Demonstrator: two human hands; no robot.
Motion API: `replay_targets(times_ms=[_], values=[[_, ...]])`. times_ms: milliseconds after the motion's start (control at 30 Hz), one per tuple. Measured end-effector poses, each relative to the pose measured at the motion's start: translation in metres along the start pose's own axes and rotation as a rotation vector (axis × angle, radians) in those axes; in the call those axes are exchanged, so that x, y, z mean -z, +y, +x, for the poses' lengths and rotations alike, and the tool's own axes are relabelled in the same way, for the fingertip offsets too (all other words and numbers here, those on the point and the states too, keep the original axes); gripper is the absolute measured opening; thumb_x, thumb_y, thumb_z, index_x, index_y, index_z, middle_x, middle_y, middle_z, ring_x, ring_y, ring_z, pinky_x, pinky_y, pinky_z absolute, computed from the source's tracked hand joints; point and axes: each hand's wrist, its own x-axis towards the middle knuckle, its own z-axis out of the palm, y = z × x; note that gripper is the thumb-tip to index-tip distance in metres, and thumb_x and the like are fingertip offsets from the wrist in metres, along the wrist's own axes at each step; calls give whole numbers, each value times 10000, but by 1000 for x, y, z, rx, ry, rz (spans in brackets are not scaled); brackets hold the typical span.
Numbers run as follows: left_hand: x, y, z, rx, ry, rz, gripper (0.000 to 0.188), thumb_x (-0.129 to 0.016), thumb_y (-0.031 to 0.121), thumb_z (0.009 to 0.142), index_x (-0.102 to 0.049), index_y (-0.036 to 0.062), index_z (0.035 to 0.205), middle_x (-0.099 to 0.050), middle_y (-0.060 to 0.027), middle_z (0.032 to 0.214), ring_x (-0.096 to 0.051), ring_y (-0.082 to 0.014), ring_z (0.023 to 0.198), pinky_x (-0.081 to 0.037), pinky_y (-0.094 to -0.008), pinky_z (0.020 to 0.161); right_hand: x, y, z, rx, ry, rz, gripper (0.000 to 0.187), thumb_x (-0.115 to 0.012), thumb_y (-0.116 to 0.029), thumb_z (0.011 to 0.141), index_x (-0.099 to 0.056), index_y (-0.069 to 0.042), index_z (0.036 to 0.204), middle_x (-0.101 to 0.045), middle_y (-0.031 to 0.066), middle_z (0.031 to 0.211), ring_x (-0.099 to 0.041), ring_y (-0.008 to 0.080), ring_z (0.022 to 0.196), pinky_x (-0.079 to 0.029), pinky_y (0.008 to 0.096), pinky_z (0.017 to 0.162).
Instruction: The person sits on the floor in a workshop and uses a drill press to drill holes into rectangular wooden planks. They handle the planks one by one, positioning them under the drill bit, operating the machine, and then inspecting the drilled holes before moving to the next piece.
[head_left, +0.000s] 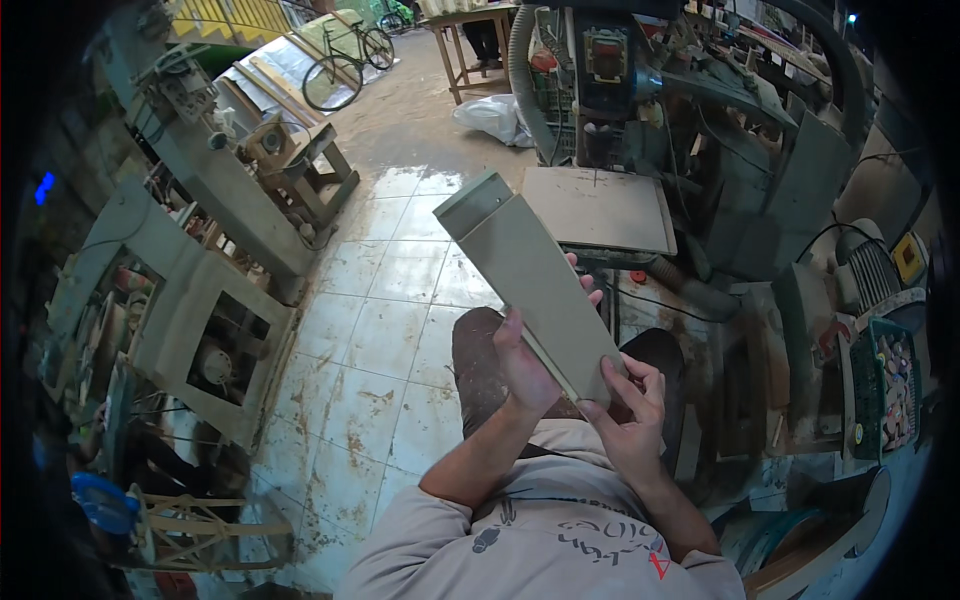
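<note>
Both of my hands hold a long flat wooden board (530, 280), grey-green, tilted up and away over my lap. My left hand (528, 358) grips its left edge near the lower half, fingers wrapped behind it. My right hand (630, 410) pinches the board's near bottom corner from the right. The board's far end reaches toward a flat machine table (600, 208) in front of me.
A drill-press-like machine (605, 70) stands ahead with a thick hose (525, 90). Wooden workbenches and machines (200, 300) line the left. Stained white floor tiles (380, 340) lie between. A bicycle (345, 55), a white sack (492, 115) and a green crate (885, 385) are around.
</note>
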Motion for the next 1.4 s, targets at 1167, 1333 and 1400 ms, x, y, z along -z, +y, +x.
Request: replay_targets(times_ms=[1167,1333,1400], values=[[9,-10,-4,17,-39,154,809,-188,675,934,-230,77,1478,-296,-143,1477,-443,-249,1250,-383,-442,1051,3,-4,6,124,-65,-82,522,-769,-159,745,-622,-64,1237,-500,181,1238,-461,304,1034,-412,391,877],[-2,23,13,-71,-128,341,826,-190,684,928,-178,86,1498,-317,-154,1462,-418,-265,1284,-327,-474,1097,8,-12,12,132,-96,-12,534,-767,-154,739,-616,-71,1245,-505,176,1234,-469,298,1025,-426,382,848],[-10,41,34,-146,-69,280,810,-207,677,932,-148,112,1511,-346,-167,1441,-409,-278,1291,-329,-497,1093,7,-15,11,145,-122,24,537,-761,-159,744,-610,-73,1252,-508,173,1229,-472,294,1015,-429,376,838]])
